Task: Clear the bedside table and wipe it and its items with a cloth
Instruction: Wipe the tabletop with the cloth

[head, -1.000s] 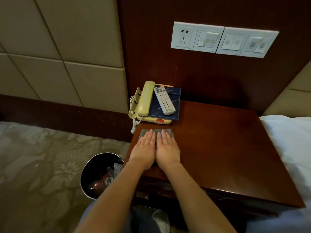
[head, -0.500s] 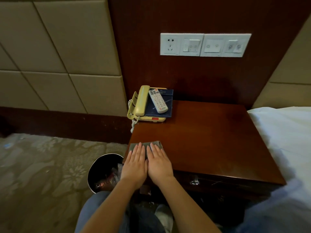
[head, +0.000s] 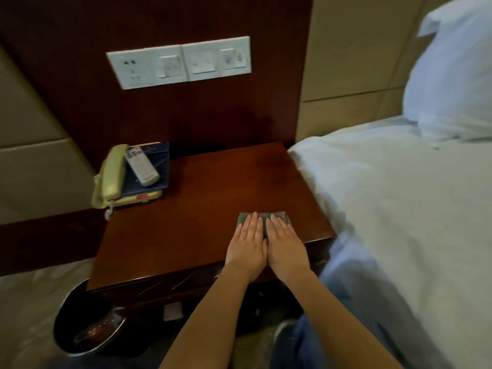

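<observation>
A folded grey cloth [head: 282, 217] lies flat on the dark wooden bedside table [head: 191, 225], near its front right corner. My left hand [head: 249, 247] and my right hand [head: 286, 247] press on the cloth side by side, fingers straight. At the table's back left stands a cream telephone [head: 113, 177]. A dark blue booklet [head: 157, 171] lies on the telephone, and a white remote control [head: 141, 166] lies on the booklet.
A bed with white sheets [head: 399, 209] and a pillow [head: 452, 75] adjoins the table's right side. A black waste bin [head: 85, 328] with rubbish stands on the carpet at the front left. A white socket and switch panel [head: 178, 62] is on the wall behind.
Both hands have slid the cloth from the table's left side, near the telephone, toward the front edge and then across to the front right corner. The view has swung right toward the bed.
</observation>
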Demonstrator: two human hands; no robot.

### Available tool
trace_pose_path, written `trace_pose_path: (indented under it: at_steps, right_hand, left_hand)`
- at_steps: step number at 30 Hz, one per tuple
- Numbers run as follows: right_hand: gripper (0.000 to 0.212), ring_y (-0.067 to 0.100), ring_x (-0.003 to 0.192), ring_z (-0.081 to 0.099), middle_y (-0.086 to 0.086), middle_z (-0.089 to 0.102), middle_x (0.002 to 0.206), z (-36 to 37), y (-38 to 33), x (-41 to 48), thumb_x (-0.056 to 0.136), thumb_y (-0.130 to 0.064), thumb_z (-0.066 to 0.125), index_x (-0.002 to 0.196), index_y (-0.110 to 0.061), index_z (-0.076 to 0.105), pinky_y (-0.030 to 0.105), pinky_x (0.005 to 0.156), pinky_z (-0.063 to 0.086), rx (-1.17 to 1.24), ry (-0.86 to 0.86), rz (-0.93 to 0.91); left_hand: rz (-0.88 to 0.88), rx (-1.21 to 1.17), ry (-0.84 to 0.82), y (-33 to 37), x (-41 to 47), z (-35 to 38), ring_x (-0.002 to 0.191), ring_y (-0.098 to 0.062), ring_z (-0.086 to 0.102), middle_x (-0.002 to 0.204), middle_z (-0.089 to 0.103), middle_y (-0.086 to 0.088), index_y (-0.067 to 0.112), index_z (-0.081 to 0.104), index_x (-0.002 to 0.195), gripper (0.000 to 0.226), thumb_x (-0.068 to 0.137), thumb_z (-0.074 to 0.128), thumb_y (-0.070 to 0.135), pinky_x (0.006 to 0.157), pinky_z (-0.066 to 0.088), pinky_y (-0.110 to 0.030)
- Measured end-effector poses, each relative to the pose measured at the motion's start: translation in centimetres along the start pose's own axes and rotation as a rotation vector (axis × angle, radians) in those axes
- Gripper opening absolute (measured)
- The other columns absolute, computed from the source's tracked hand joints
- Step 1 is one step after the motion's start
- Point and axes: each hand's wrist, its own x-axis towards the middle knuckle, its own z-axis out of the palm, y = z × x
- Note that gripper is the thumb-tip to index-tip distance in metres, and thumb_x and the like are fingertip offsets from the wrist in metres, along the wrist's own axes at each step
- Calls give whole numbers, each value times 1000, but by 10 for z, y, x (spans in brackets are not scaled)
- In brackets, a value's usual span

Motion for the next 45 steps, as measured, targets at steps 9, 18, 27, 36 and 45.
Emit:
trace_pose_path:
  at_steps: [9, 18, 27, 36, 45]
  right_hand:
    - [61, 18, 148, -5, 8, -8, 161, -26, 97, 0, 103, -24, 25, 152, -6, -6, 30, 119, -3, -155, -93, 193]
    - [62, 25, 148, -4, 15, -9, 160, -30, 64, 10, 103, -25, 26, 151, -4, -9, 33, 119, 3, -317, -190, 200]
    - [62, 28, 148, 5, 19, 1, 159, -11, -98, 72, 101, -12, 35, 152, -4, 0, 36, 119, 15, -298, -111, -89]
    - [55, 34, 147, 5, 25, 3, 158, 32, -305, 114, 101, -11, 24, 150, 1, 3, 39, 119, 11, -243, -91, -377]
    - [60, 27, 148, -2, 16, -3, 160, 34, -320, 107, 100, -11, 32, 152, -5, 3, 36, 121, 4, -114, -96, -410]
  left_hand:
    - [159, -4, -55, 94, 67, -6, 145, -19, -20, 157, -23, -7, 9, -15, 150, 60, 102, 14, 32, 119, -8, -35]
    - [166, 20, -111, 71, 60, -13, 144, -23, -21, 155, -27, -11, 7, -21, 147, 73, 99, 32, 24, 119, -6, -38]
    - [-55, 21, -66, -104, 11, -4, 144, -24, -21, 154, -28, -12, 7, -23, 146, 72, 98, 29, 19, 120, -4, -38]
    - [-340, -138, 6, -299, -80, 14, 146, -18, -15, 157, -20, -9, 8, -14, 150, 62, 100, 22, 19, 120, -2, -33]
    - [-504, -1029, 358, -302, -90, 25, 133, -24, 43, 146, 41, -10, 11, 25, 149, 51, 101, 39, 16, 109, 35, -32]
